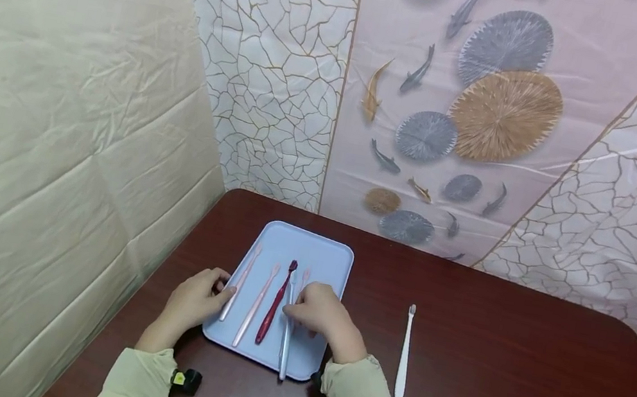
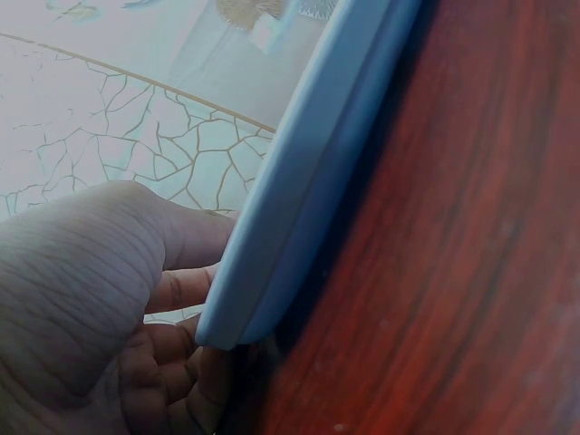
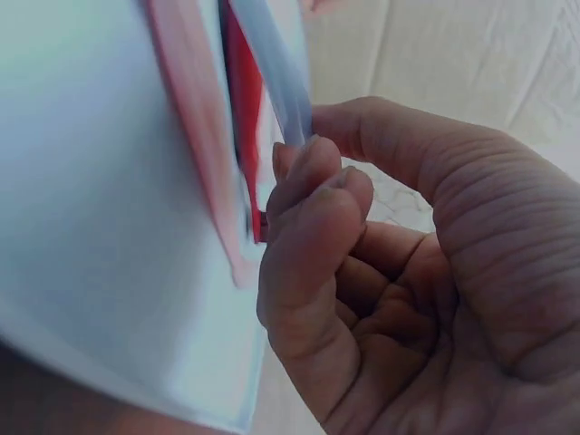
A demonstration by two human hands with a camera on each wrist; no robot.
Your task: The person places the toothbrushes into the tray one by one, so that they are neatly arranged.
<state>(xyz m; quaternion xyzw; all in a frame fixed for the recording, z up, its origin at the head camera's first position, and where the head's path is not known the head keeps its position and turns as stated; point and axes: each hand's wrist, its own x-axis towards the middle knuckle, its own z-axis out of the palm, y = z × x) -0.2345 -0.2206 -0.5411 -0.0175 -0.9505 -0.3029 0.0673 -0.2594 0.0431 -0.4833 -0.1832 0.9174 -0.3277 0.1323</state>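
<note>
My right hand (image 1: 325,312) pinches a pale blue toothbrush (image 1: 285,347) between thumb and fingers, over the right half of a light blue tray (image 1: 328,256). In the right wrist view, that toothbrush's handle (image 3: 272,63) runs up from the fingertips. My left hand (image 1: 193,304) grips the tray's left rim, its thumb at the upper side; the left wrist view shows the rim (image 2: 272,217) between thumb and fingers. On the tray lie a red toothbrush (image 1: 273,310), a pink toothbrush (image 1: 241,284) at the left and another pink toothbrush (image 1: 254,311). A third pink toothbrush (image 1: 306,274) is partly hidden by my right hand.
A white toothbrush (image 1: 404,360) lies on the dark wooden table (image 1: 503,377), to the right of the tray. Fabric-covered walls stand along the table's left and back edges. A black wrist device (image 1: 189,382) sits at my left cuff.
</note>
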